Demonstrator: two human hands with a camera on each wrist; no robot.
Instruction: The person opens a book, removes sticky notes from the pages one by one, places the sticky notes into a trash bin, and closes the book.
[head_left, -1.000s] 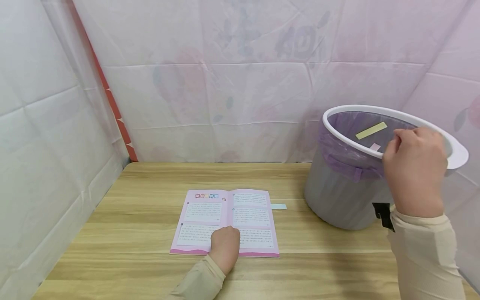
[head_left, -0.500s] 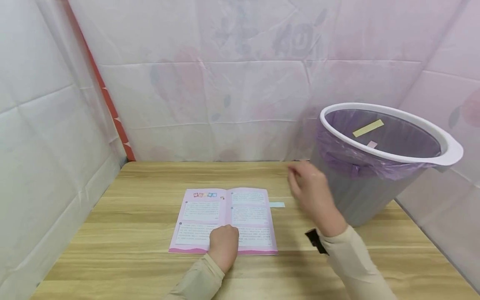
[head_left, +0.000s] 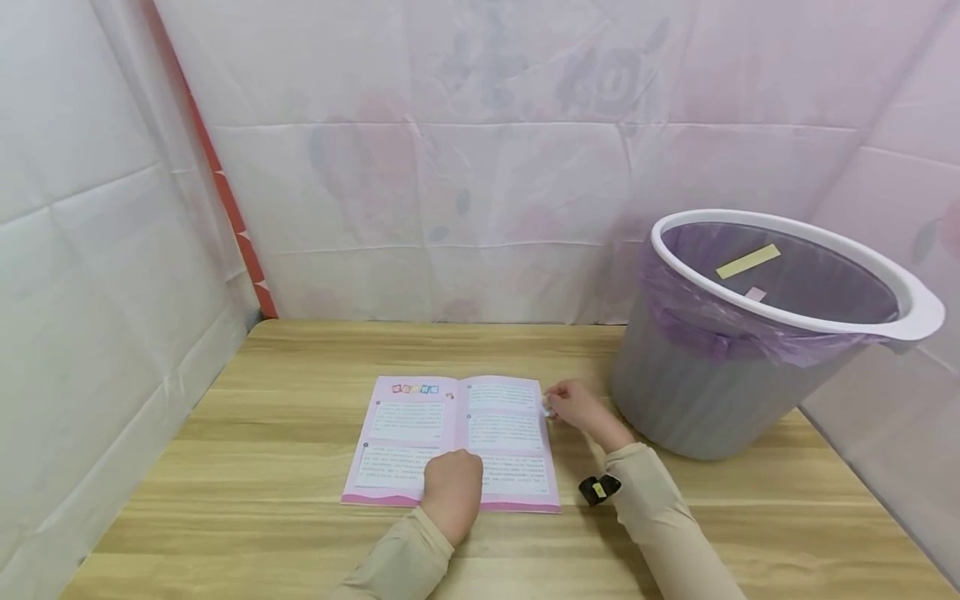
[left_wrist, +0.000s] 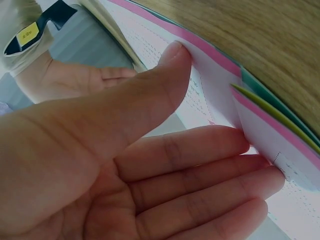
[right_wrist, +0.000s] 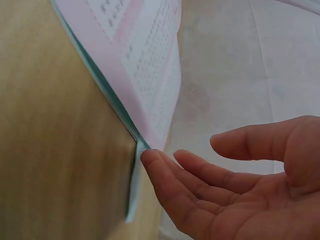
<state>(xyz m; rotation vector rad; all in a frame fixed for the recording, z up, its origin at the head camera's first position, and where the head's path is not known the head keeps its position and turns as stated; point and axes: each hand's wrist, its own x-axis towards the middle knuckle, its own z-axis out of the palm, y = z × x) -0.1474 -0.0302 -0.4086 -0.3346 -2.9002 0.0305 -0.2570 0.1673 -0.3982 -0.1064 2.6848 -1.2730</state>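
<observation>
An open booklet (head_left: 502, 483) with pink-bordered pages lies on the table. My left hand (head_left: 453, 492) rests on its lower middle by the fold; in the left wrist view its fingers (left_wrist: 195, 150) are extended and touch the pages. At the booklet's right edge is my right hand (head_left: 581, 408), beside a pale blue paper strip (right_wrist: 133, 187) that sticks out from between the pages. The right wrist view shows a fingertip touching the strip close to the page edge, with the thumb held apart from the fingers. In the head view the hand partly hides the strip.
A grey bin (head_left: 697, 392) with a white rim and purple liner stands on the right of the wooden table (head_left: 247, 433). Inside it are a yellow strip (head_left: 747, 261) and a pink strip (head_left: 755, 293). Sheeted walls (head_left: 525, 208) border the table.
My right hand has moved left and down from above the bin to the blue strip at the booklet's right edge. My left hand has stayed on the booklet.
</observation>
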